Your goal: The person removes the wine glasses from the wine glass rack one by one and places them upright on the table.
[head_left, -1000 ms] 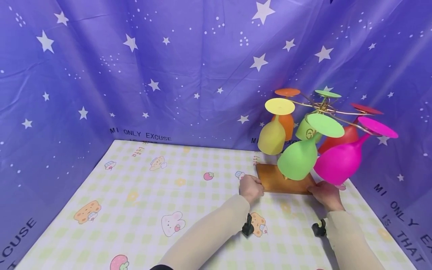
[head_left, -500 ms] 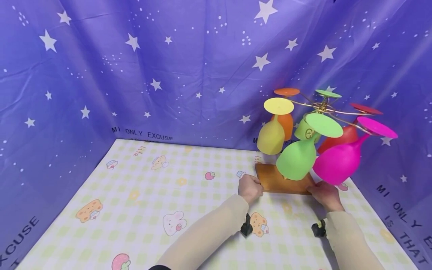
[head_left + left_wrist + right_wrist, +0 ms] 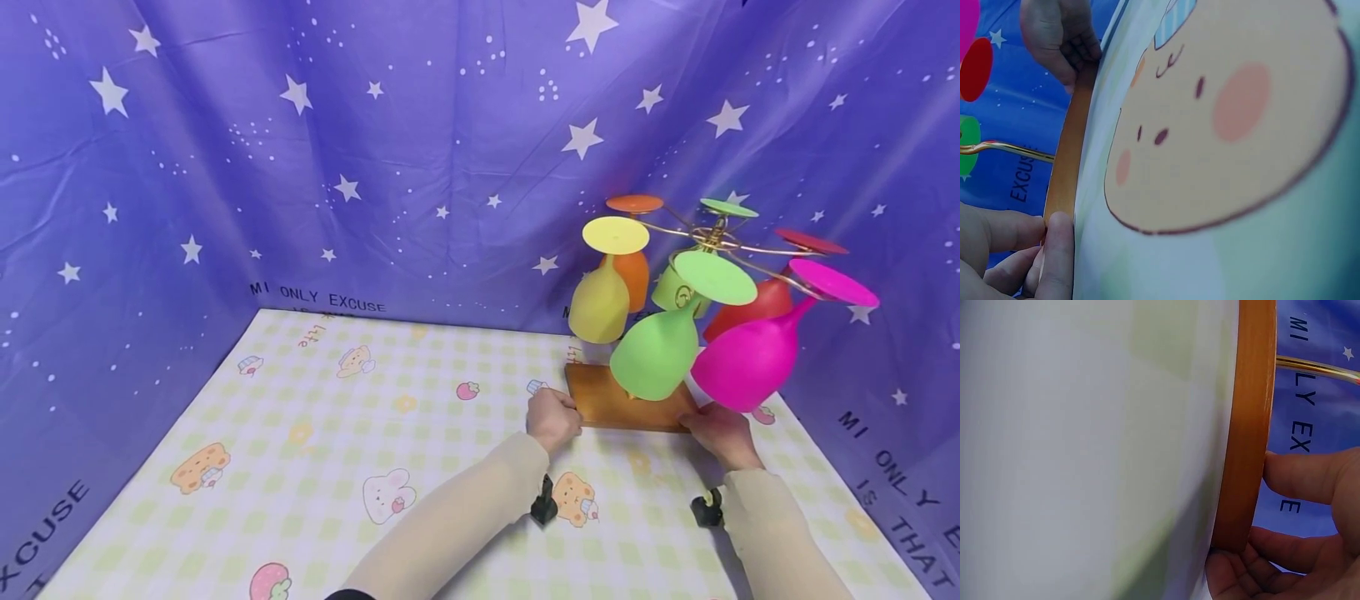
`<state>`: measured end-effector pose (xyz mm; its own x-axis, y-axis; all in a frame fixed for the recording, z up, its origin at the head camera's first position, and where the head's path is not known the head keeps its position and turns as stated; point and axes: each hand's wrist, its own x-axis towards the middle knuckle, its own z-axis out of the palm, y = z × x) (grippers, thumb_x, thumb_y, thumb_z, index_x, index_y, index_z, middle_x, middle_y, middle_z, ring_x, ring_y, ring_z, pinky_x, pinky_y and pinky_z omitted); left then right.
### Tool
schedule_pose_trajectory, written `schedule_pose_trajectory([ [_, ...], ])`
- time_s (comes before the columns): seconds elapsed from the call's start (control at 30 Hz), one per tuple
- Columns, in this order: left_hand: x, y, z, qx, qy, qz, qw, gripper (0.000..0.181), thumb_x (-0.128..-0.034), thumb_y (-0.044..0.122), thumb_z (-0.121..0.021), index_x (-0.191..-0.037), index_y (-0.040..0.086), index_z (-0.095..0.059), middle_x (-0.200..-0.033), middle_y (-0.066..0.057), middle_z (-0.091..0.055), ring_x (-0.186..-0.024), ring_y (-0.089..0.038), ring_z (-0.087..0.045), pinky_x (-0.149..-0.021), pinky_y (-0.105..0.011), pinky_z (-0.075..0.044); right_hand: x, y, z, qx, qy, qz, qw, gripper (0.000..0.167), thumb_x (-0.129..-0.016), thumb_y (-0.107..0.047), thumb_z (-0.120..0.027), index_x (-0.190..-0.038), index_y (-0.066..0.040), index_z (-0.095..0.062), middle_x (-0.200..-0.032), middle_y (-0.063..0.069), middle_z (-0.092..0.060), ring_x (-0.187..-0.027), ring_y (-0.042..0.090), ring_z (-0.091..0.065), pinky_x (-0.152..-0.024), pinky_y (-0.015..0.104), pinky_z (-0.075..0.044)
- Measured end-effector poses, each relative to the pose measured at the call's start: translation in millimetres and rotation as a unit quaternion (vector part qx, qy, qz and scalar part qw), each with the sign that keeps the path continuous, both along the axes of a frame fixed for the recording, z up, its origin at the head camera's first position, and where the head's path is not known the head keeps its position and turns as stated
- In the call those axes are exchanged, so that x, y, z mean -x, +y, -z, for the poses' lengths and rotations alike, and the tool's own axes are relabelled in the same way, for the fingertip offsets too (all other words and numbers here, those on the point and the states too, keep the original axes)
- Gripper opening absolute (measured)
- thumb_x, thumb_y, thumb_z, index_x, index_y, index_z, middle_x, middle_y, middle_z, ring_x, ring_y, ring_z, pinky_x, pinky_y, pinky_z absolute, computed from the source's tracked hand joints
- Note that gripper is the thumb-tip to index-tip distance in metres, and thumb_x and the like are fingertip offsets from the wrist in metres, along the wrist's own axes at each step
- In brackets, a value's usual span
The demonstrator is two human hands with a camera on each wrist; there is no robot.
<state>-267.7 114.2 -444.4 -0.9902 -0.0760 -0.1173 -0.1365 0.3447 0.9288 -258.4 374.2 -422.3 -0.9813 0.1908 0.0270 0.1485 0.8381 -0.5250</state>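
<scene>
A wine glass rack with a brown wooden base [image 3: 628, 408] stands at the table's right side. From its gold wire arms hang several plastic goblets upside down: yellow [image 3: 598, 310], orange [image 3: 636, 282], red [image 3: 759, 307], magenta [image 3: 750, 362], and green ones, the nearest green goblet [image 3: 654, 357] in front. My left hand [image 3: 553, 419] grips the base's left end, thumb and fingers about its edge in the left wrist view. At the right front corner my right hand [image 3: 723, 433] holds the base, thumb above and fingers curled at the end [image 3: 1297, 544]. Goblets hide part of the metal stem.
A checked tablecloth [image 3: 315, 467] with cartoon prints covers the table. Purple star-printed curtains [image 3: 420, 167] rise behind it and at both sides. The rack stands near the right and back edges. Black wrist cameras [image 3: 543, 500] hang under both sleeves.
The rack has slid slightly left along the table, with both hands keeping their hold on its base. The head view has shifted a little.
</scene>
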Motion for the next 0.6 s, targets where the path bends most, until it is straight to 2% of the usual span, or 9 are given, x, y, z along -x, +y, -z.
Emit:
schedule_pose_trajectory([
  [0.23,0.7,-1.2,1.0,0.005,0.001,0.000,1.0000,0.009,-0.0725,0.004,-0.075,-0.080,0.010,-0.075,-0.058,0.006,-0.063,-0.046,-0.008,-0.059,-0.059,-0.021,-0.049,-0.3,-2.0,1.6,0.007,0.003,-0.004,1.0000,0.031,-0.082,-0.016,-0.063,-0.093,0.012,-0.055,-0.083,0.023,-0.060,-0.074,0.034,-0.057,-0.064,0.039,-0.045],
  [0.37,0.9,-3.1,1.1,-0.010,-0.004,-0.002,0.9999,0.009,-0.0738,0.003,-0.075,-0.081,0.009,-0.074,-0.058,0.005,-0.064,-0.046,-0.009,-0.061,-0.056,-0.021,-0.050,0.8,-3.8,2.9,0.007,-0.001,0.003,1.0000,0.025,-0.082,-0.019,-0.062,-0.076,0.004,-0.053,-0.068,0.013,-0.054,-0.064,0.027,-0.051,-0.058,0.035,-0.041],
  [0.47,0.9,-4.7,1.5,-0.024,-0.008,-0.003,0.9997,0.009,-0.0746,0.003,-0.076,-0.083,0.007,-0.074,-0.061,0.004,-0.064,-0.048,-0.011,-0.063,-0.053,-0.021,-0.050,1.6,-4.8,4.6,0.004,-0.006,0.000,1.0000,0.026,-0.083,-0.020,-0.061,-0.067,-0.005,-0.047,-0.060,0.004,-0.045,-0.058,0.022,-0.045,-0.053,0.033,-0.037],
  [0.6,0.8,-6.9,1.6,-0.031,-0.010,-0.004,0.9995,0.009,-0.0755,0.003,-0.075,-0.083,0.006,-0.074,-0.064,0.003,-0.065,-0.049,-0.011,-0.064,-0.052,-0.021,-0.050,2.0,-6.4,5.6,0.008,-0.005,-0.009,0.9999,0.028,-0.084,-0.020,-0.061,-0.064,-0.008,-0.044,-0.057,0.001,-0.040,-0.055,0.020,-0.041,-0.052,0.032,-0.035],
])
